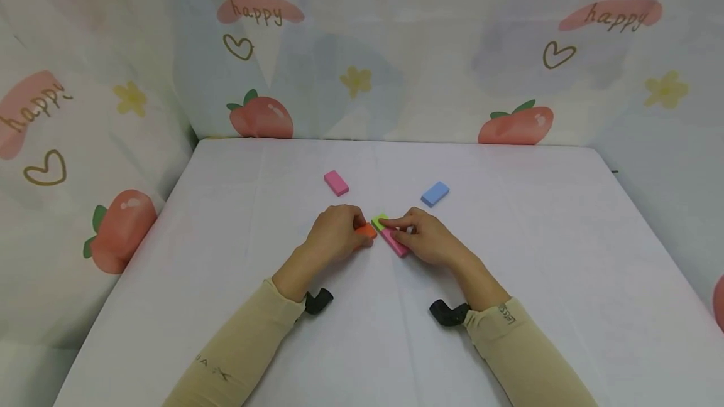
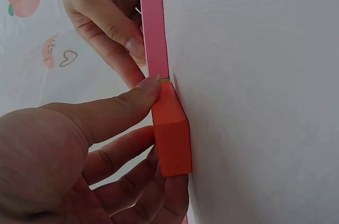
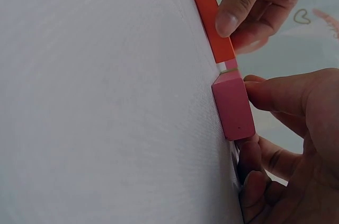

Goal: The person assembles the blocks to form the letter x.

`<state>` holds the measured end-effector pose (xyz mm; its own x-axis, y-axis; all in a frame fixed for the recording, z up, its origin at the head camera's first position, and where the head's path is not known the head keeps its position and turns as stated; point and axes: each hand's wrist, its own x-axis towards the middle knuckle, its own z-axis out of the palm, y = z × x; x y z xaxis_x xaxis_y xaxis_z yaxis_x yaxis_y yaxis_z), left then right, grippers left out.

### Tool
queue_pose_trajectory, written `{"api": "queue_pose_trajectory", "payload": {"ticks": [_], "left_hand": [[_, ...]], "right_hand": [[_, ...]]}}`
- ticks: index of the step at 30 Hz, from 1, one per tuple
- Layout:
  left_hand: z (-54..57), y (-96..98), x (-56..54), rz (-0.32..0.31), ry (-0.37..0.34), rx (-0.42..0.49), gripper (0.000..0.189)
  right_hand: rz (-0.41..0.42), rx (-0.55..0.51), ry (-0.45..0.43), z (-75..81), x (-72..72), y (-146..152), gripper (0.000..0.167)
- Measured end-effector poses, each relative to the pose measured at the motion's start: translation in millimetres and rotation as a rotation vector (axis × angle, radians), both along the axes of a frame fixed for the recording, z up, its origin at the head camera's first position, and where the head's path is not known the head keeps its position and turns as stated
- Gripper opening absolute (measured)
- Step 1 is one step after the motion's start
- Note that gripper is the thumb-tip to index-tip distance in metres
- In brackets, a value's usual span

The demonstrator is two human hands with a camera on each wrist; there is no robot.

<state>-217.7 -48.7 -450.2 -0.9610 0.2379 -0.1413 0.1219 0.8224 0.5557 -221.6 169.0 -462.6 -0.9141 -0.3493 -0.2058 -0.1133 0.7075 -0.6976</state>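
Observation:
Near the middle of the white table, my left hand (image 1: 335, 234) pinches an orange block (image 1: 368, 230) between thumb and fingers. In the left wrist view the thumb lies along one side of the orange block (image 2: 175, 147), fingers on the other. My right hand (image 1: 431, 238) grips a pink block (image 1: 398, 245), with its index finger reaching onto a yellow-green block (image 1: 378, 221). These two lie end to end in a slanted row. From the right wrist, the pink block (image 3: 233, 108) shows between thumb and fingers. The orange block is close beside the row's left side.
Behind the hands lie another pink block (image 1: 336, 183) to the left and a blue block (image 1: 435, 194) to the right. A patterned cloth (image 1: 407, 49) rises along the back edge of the table (image 1: 237, 206). Black wrist mounts (image 1: 449, 314) stick out from both sleeves.

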Motion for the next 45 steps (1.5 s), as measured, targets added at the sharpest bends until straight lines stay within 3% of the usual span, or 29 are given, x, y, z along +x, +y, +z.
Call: {"api": "queue_pose_trajectory", "payload": {"ticks": [15,45], "left_hand": [[0.7,-0.3,-4.2,0.008,-0.012,-0.003,0.027],[-3.8,2.7,-0.4,0.025,-0.022,0.073,0.026]], "right_hand": [[0.020,0.001,0.009,2.1,-2.0,-2.8,0.035],[0.012,0.009,0.013,-2.3,-0.3,2.2,0.034]]}}
